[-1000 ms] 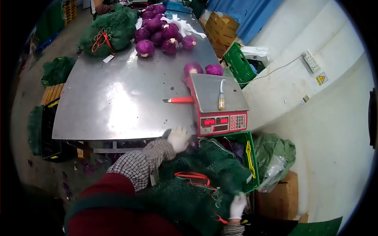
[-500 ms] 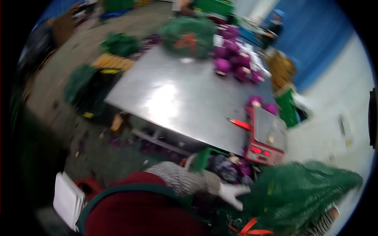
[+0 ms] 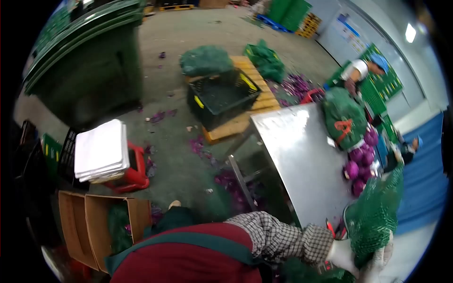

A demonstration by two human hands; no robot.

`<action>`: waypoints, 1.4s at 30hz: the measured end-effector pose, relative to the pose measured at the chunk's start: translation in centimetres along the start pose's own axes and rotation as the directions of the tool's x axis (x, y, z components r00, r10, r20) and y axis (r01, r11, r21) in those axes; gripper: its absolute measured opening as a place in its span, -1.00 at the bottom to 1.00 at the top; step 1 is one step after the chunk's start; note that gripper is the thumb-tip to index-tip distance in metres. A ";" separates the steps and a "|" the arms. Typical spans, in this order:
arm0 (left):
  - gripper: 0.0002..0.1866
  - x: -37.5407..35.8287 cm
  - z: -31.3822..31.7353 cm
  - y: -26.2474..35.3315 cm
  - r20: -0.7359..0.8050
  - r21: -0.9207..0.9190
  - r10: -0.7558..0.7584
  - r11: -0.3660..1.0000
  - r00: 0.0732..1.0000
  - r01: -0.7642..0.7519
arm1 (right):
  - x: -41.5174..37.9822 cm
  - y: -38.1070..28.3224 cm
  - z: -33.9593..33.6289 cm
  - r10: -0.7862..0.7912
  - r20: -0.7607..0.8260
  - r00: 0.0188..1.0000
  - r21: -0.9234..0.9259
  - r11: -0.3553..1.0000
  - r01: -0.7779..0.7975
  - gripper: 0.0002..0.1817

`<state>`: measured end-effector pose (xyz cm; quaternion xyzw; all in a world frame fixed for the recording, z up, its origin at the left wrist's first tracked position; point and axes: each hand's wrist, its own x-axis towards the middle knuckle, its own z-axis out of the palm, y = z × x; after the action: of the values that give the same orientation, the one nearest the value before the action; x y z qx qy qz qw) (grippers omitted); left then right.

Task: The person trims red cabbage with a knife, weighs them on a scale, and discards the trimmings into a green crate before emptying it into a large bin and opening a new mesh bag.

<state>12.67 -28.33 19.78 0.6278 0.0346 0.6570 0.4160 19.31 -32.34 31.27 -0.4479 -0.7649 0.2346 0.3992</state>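
Observation:
A green mesh bag (image 3: 375, 219) stretches up and to the right at the lower right, over the table's near corner. My right hand (image 3: 384, 250), in a pale glove, is closed on its lower part. My left hand (image 3: 344, 257), in a white glove below a checked sleeve, reaches against the mesh from the left; its fingers are blurred and partly hidden. More green mesh (image 3: 314, 272) lies below my left wrist. Behind the bag, a red-handled tool (image 3: 330, 228) shows beside the mostly hidden red scale (image 3: 325, 267).
The metal table (image 3: 302, 155) holds a full mesh sack (image 3: 347, 118) and purple cabbages (image 3: 362, 160). A co-worker (image 3: 361, 70) stands behind. On the left are a black crate (image 3: 222, 106) on a wooden pallet (image 3: 266, 96), a white stack (image 3: 101, 148) on a red stool (image 3: 137, 170), a cardboard box (image 3: 94, 231) and a large bin (image 3: 89, 70).
My view has swung left, bringing the bin, stool and box into sight. The mesh bag has risen, and my left hand, spread beside it earlier, now meets it near my right hand.

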 end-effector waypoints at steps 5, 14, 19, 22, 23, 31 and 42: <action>-0.63 -10.7 -18.3 6.8 -0.400 0.487 0.099 0.865 0.911 0.120 | 3.9 -4.1 13.6 -0.250 0.482 0.840 0.052 0.965 0.257 -0.55; -0.82 -46.2 -22.5 47.2 -0.241 0.473 0.963 0.011 0.118 0.881 | 4.9 -4.1 32.2 -0.346 0.736 0.582 0.321 0.935 0.150 -0.65; -0.67 -57.7 -7.6 50.6 -0.144 -0.225 0.970 -0.222 0.193 0.949 | 6.9 -2.3 42.3 -0.222 0.864 0.452 0.240 0.971 0.019 -0.68; -0.59 -69.8 4.2 44.6 -0.448 -0.797 0.886 -0.455 0.116 0.398 | 6.3 -0.7 48.0 -0.245 0.890 0.384 0.299 0.950 -0.087 -0.71; -0.56 -68.1 6.3 42.9 -0.439 -0.896 0.757 -0.326 -0.485 0.301 | 6.3 -0.5 49.5 -0.214 0.909 0.358 0.268 0.957 -0.108 -0.71; -0.38 -72.0 10.9 29.3 0.143 -0.982 0.180 0.151 -0.973 -0.116 | 9.0 0.8 57.6 -0.118 0.982 0.145 0.139 0.979 -0.151 -0.75; -0.51 -70.2 -24.1 42.2 -0.051 -0.588 0.908 0.309 -0.416 0.747 | 20.9 3.1 72.5 -0.080 0.995 0.053 0.086 0.990 -0.111 -0.72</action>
<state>-38.56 -85.76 -17.19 0.4081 -0.8394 -0.2710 0.2353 -44.51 -12.70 -3.99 -0.1425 -0.8060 0.5349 -0.2094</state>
